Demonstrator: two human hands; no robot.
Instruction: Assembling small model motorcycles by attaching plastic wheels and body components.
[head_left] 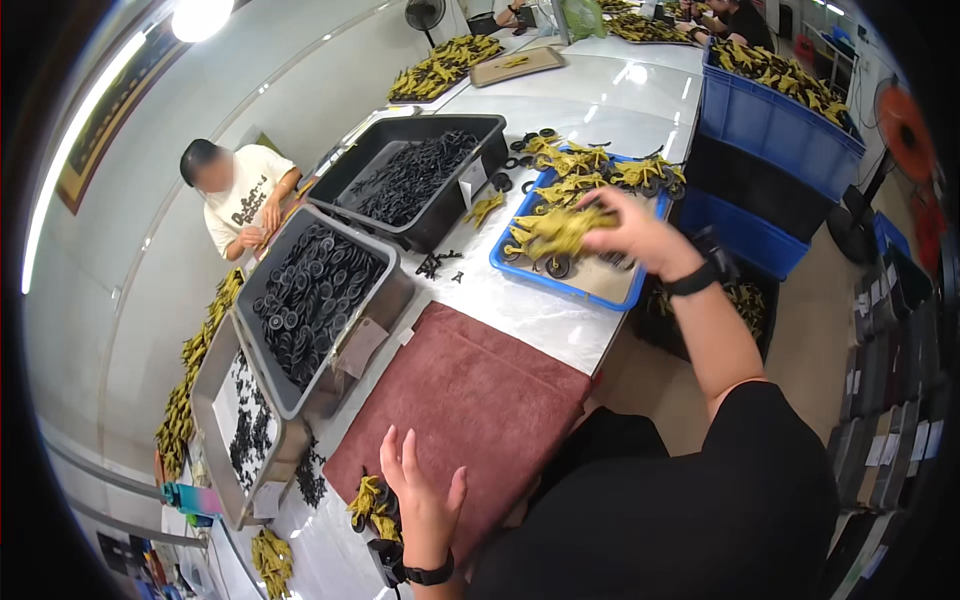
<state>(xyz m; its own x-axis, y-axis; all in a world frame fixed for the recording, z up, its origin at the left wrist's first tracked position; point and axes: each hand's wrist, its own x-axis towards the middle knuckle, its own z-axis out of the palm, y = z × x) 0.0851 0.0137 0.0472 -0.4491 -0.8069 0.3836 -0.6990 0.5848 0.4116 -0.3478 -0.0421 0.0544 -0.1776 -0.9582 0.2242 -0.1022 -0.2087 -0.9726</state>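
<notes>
My right hand (640, 237) is over a blue-rimmed tray (636, 290), its fingers curled round a yellow plastic toy-bike piece (565, 232). Motion blurs this piece, so I cannot tell whether it is one or more. Inside the tray lie several similar yellow pieces, some with black wheels. My left hand (425, 495) is raised above the near left part of a red-brown cloth (465, 400). Its fingers are spread and nothing is in them. Close beside it, yellow pieces with black wheels (372, 503) lie by the cloth's corner.
Left of the cloth stand a grey bin of black wheels (318, 290), a dark bin of small black parts (415, 178) and a shallower bin (290, 455). Blue crates (780, 115) are stacked at the right. A person (245, 195) sits across the table (455, 285).
</notes>
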